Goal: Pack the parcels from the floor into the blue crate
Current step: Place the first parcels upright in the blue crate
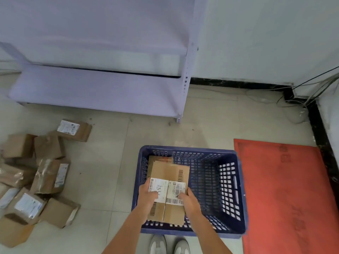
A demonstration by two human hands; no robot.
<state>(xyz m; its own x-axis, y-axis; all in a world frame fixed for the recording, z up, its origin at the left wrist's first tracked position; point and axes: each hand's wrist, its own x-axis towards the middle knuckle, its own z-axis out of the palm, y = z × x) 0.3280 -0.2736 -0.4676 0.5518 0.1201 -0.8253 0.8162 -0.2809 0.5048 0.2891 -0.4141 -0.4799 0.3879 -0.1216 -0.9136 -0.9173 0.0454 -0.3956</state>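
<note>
Cardboard parcel [167, 191] (labelled) — between both gripping hands.

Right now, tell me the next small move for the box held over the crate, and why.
Probably lower the box to the floor of the blue crate and let go. Both the left hand and right hand grip its near end, it already lies inside the crate's left half against another parcel, and the right half is free. More parcels wait on the floor.
</note>
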